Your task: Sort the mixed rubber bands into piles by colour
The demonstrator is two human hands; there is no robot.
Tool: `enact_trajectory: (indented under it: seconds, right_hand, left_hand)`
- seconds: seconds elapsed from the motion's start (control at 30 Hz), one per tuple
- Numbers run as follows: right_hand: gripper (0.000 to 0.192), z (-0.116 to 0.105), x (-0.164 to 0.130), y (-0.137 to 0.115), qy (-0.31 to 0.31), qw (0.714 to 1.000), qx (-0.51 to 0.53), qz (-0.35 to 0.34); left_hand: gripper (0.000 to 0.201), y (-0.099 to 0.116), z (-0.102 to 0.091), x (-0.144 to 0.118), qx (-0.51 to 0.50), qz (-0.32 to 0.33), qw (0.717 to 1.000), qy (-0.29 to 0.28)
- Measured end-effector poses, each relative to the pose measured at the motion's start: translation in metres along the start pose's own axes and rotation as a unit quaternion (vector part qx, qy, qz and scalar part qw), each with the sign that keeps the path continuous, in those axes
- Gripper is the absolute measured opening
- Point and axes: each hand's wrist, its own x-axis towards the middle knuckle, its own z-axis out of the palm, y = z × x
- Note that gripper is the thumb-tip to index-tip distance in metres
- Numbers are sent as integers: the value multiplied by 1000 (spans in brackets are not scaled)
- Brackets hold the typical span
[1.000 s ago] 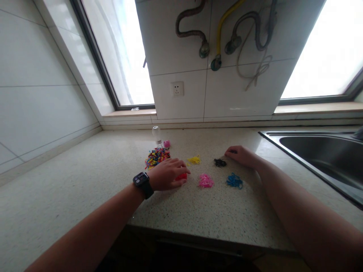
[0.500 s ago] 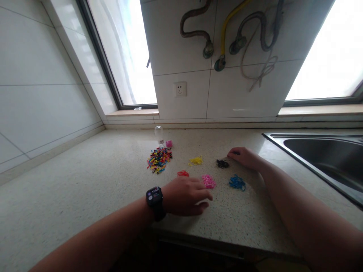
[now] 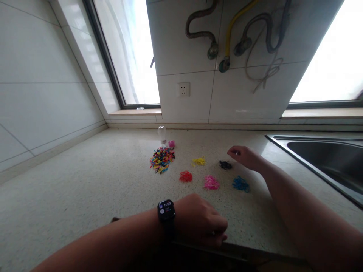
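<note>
Speckled beige stone countertop (image 3: 85,181) fills the lower view, running back to a white tiled wall (image 3: 184,45) between two bright windows. Stainless steel sink (image 3: 326,158) set into the counter at far right. Left hand (image 3: 201,221), black smartwatch (image 3: 166,211) on its wrist, rests at the counter's near edge, fingers curled in loosely; cannot tell whether anything is pinched inside. Right hand (image 3: 245,155) lies further back on the counter, fingers bent, tips close together just beside the small black band pile (image 3: 225,164); too small to tell if it grips a band. Mixed multicolour heap of small rubber bands (image 3: 162,158) sits left of centre, well apart from both hands. Sorted little piles spread between the hands: yellow pile (image 3: 199,161), red pile (image 3: 185,176), pink pile (image 3: 211,183), blue pile (image 3: 241,184). Small clear plastic bottle (image 3: 162,134) stands upright behind the mixed heap, its pink cap (image 3: 171,143) lying just beside it.
</note>
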Motion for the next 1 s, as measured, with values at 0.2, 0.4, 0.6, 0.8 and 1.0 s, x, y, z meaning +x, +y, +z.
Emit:
enact_trajectory:
  seconds: [0.2,0.4,0.6,0.8,1.0]
  right_hand:
    - [28,-1,5,-67,39,997,42,-60]
    - [15,21,18,-162,-77,979,36,-183]
    - [16,57,33,-224,-168,949,-85,-252]
    - [23,88,51,-239,-189,941,-145,-239]
    - [24,99,56,-240,-171,939,-163,-248]
  left_hand:
    - [24,0,0,1,3,2,1000,-3]
    - [25,-1,0,1,9,12,1000,1]
    - [24,-2,-1,0,2,14,1000,-2]
    - [24,-3,0,0,-1,14,1000,-2]
    - [24,-3,-1,0,-1,10,1000,-3]
